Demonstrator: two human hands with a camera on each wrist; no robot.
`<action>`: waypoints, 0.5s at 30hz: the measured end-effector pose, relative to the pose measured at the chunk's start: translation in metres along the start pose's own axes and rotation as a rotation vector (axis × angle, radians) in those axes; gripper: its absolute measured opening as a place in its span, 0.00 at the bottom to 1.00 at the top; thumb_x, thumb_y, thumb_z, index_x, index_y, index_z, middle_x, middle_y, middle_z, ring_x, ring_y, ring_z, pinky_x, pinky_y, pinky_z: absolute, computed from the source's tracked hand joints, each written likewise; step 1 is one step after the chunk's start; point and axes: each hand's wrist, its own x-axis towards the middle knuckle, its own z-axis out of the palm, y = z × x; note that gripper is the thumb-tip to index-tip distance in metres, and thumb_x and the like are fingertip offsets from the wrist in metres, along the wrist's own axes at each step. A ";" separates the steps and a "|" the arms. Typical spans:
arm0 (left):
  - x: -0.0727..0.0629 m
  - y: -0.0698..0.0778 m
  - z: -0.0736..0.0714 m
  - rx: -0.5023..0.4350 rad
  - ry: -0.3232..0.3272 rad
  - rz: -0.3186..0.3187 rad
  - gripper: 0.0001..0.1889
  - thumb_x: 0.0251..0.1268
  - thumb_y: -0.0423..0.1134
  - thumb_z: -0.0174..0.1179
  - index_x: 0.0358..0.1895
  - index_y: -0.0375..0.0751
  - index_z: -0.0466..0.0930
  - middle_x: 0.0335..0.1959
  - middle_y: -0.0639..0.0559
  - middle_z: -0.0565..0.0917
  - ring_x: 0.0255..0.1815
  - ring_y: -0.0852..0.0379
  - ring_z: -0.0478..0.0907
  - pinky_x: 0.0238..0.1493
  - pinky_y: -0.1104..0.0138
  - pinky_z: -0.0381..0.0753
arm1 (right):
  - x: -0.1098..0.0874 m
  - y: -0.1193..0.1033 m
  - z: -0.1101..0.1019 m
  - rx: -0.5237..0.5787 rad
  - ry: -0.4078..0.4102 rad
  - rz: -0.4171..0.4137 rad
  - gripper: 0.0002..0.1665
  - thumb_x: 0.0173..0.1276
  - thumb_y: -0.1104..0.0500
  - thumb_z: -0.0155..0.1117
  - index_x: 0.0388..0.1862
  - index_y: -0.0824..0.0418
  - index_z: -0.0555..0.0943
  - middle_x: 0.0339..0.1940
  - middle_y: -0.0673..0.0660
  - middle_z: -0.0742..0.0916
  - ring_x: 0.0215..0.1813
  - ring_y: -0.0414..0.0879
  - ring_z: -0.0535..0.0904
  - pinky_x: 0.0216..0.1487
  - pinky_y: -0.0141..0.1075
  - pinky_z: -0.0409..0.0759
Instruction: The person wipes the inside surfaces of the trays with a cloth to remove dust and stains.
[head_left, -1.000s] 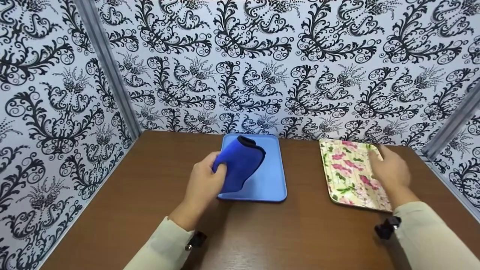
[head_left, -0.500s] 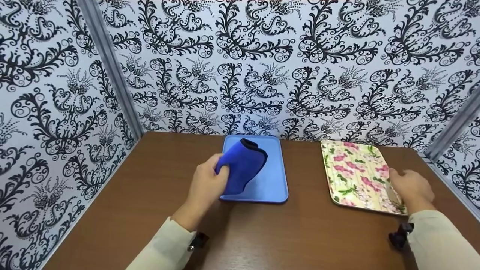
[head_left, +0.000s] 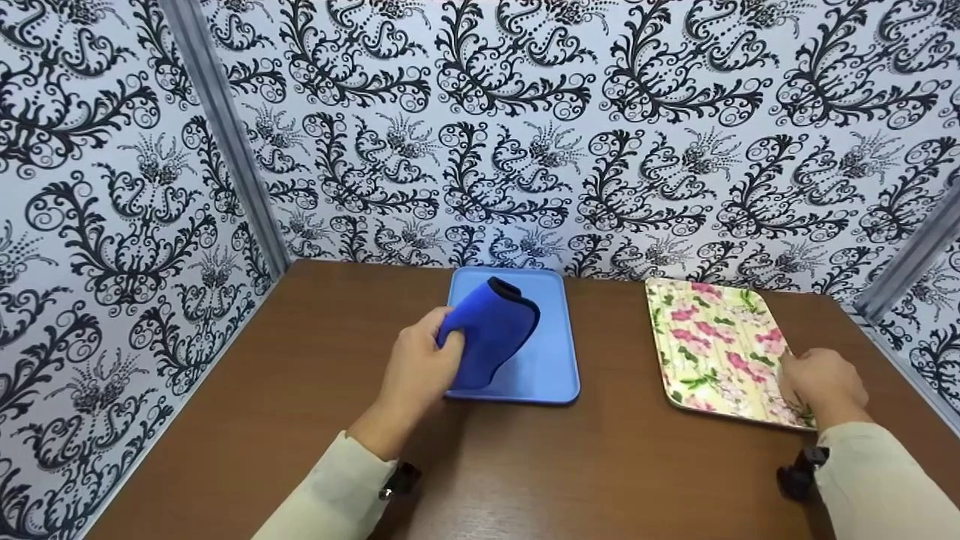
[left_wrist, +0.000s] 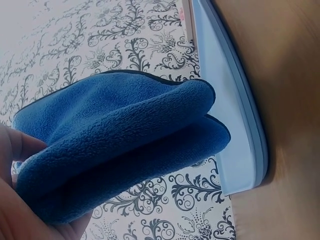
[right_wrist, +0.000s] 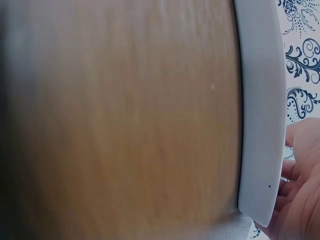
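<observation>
My left hand (head_left: 424, 360) grips a folded blue cloth (head_left: 487, 334) with dark edging and holds it up over the light blue tray (head_left: 551, 375). In the left wrist view the cloth (left_wrist: 120, 120) is plush and doubled over, its folded end pointing at the tray rim (left_wrist: 250, 115). My right hand (head_left: 825, 382) is at the right side of a cream tray (head_left: 697, 345) with pink flowers and green leaves. In the right wrist view, that tray's pale outer rim (right_wrist: 262, 100) partly hides the fingers of the right hand (right_wrist: 302, 185); their hold is unclear.
Both trays lie on a brown wooden table (head_left: 600, 465), apart from each other, near the back wall (head_left: 525, 135). The wall has a black-and-white scroll pattern. A similar side wall (head_left: 105, 262) borders the table on the left.
My right hand has moved from over the floral tray to its right side, then stayed there for the last half second. The left hand keeps the cloth in almost the same place.
</observation>
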 end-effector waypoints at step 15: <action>0.001 -0.001 0.003 -0.003 0.000 0.011 0.11 0.71 0.39 0.57 0.49 0.50 0.88 0.37 0.54 0.88 0.34 0.54 0.80 0.41 0.59 0.82 | -0.001 -0.002 -0.006 -0.011 -0.028 -0.013 0.14 0.64 0.56 0.49 0.20 0.58 0.73 0.34 0.68 0.82 0.37 0.60 0.77 0.25 0.41 0.75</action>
